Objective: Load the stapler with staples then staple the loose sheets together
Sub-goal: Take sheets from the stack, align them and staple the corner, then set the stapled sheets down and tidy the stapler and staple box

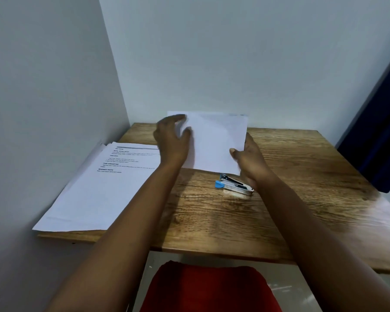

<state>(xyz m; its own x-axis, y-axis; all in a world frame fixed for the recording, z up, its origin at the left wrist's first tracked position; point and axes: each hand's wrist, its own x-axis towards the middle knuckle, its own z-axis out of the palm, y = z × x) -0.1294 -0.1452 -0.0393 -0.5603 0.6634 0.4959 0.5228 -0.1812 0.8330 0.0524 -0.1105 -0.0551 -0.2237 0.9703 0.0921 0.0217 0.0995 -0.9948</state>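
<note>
So the loose sheets (214, 143) are held up on edge near the back of the wooden surface (212, 212), bottom edge down just behind the stapler (234, 187), top edge up against the pale wall (212, 52). The right hand (250, 163) has its fingers clamped on the lower right corner, thumb on the near face. The left hand (172, 138) is at the left edge with fingers spread and blurry, so I can't tell if it's actually gripping. The stapler, blue tip and metal body, lies flat on the wood just left of the right wrist. A printed stack (99, 188) sits along the left side, its corner hanging slightly past the front edge. The right half of the surface is bare wood, plenty of room there. A dark blue curtain (378, 131) hangs at right, and something red (209, 289) shows below the front edge.
</note>
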